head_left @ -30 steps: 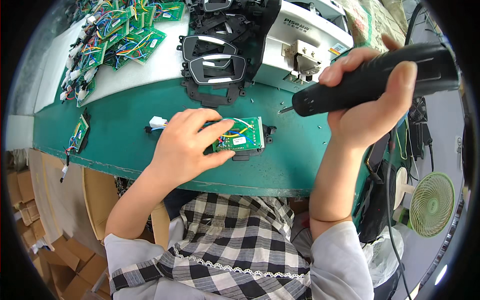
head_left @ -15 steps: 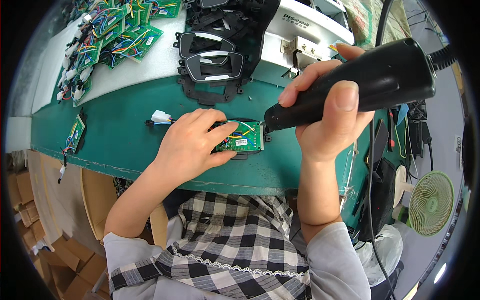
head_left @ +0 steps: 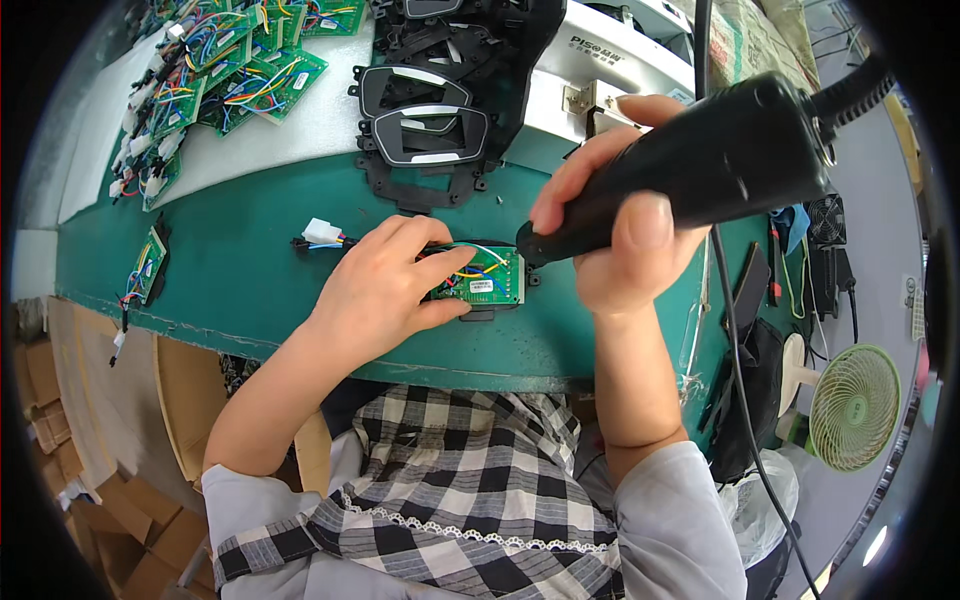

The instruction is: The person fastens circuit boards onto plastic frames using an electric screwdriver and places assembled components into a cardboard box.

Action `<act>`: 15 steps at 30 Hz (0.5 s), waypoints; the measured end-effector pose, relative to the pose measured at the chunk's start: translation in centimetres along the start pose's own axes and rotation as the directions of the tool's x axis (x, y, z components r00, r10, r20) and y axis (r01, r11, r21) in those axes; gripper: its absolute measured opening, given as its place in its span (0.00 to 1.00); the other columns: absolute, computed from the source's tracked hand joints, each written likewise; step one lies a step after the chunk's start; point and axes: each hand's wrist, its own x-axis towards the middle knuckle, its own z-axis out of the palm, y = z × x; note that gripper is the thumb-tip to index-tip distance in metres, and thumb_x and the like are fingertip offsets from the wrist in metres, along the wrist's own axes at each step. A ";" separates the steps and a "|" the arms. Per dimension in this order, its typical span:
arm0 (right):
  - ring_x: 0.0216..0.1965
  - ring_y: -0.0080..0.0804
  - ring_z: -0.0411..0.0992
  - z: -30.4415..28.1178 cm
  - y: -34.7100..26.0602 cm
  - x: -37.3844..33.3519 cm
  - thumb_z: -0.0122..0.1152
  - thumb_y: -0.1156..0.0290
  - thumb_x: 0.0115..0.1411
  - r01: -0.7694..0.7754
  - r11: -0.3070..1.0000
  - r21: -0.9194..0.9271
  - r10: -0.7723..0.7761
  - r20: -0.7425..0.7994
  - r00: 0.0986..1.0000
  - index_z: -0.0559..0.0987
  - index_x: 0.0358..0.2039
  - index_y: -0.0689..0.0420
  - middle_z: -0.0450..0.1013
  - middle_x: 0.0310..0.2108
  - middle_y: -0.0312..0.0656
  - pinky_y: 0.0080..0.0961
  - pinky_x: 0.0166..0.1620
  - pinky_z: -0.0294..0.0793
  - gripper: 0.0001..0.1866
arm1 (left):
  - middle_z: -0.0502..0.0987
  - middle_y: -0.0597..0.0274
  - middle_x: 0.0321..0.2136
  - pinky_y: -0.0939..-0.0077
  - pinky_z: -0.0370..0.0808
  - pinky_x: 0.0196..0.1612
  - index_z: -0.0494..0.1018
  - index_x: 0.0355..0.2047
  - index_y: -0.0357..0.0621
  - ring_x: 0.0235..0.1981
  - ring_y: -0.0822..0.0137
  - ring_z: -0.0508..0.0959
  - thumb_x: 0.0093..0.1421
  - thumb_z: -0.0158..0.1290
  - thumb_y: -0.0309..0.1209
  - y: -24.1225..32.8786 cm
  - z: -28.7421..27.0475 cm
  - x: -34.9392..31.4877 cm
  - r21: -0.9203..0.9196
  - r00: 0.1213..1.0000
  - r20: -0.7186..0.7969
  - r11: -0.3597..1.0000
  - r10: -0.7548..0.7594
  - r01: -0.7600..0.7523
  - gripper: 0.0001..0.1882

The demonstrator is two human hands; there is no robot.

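Observation:
A green circuit board [head_left: 507, 284] with coloured wires lies on the bench in a dark plastic frame, part of which shows at the board's edge. Gripping that board, my left hand [head_left: 375, 285] has its thumb at the near edge and its fingers across the top and left side. A white plug [head_left: 322, 232] on the board's wires sticks out left of my fingers. My right hand [head_left: 635, 262] is wrapped round a black corded electric screwdriver [head_left: 715, 155], which tilts down to the left. Its nose is at the board's upper right corner; the bit is hidden.
Wired circuit boards [head_left: 265, 85] are heaped on white foam at the far left; a single one [head_left: 148, 265] lies nearer. Black plastic frames [head_left: 430, 135] are stacked at the back beside a white machine [head_left: 590, 60]. A cable [head_left: 735, 350] hangs at right near a green fan [head_left: 855, 408].
My right hand and the screwdriver have shifted a little left, bringing the nose closer over the board's right edge. My left hand stays on the board.

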 end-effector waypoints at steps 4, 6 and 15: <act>0.13 0.34 0.67 -2.2 -0.8 2.5 0.47 0.46 0.61 0.051 0.994 -0.093 -0.065 -0.151 0.986 0.59 0.48 0.66 0.69 0.18 0.48 0.27 0.18 0.70 0.33 | 0.72 0.59 0.40 0.65 0.72 0.43 0.74 0.44 0.45 0.41 0.57 0.73 0.38 0.67 0.34 0.0 -0.2 0.0 -0.033 0.997 0.066 0.998 -0.046 0.048 0.30; 0.13 0.35 0.68 -4.1 -1.8 5.0 0.48 0.43 0.59 0.168 0.975 -0.145 -0.197 -0.217 0.956 0.60 0.48 0.65 0.69 0.18 0.48 0.28 0.19 0.71 0.35 | 0.71 0.58 0.41 0.64 0.70 0.45 0.72 0.46 0.45 0.42 0.56 0.72 0.37 0.68 0.36 0.8 -0.7 0.3 0.032 0.994 0.043 0.995 -0.097 0.095 0.33; 0.12 0.37 0.69 -3.4 -1.7 7.6 0.54 0.47 0.58 0.271 0.932 -0.242 -0.330 -0.250 0.910 0.62 0.43 0.70 0.69 0.16 0.51 0.27 0.18 0.71 0.33 | 0.71 0.57 0.38 0.62 0.68 0.46 0.69 0.40 0.42 0.42 0.53 0.71 0.35 0.70 0.40 0.5 -0.3 -0.1 0.125 0.986 0.017 0.979 -0.165 0.162 0.32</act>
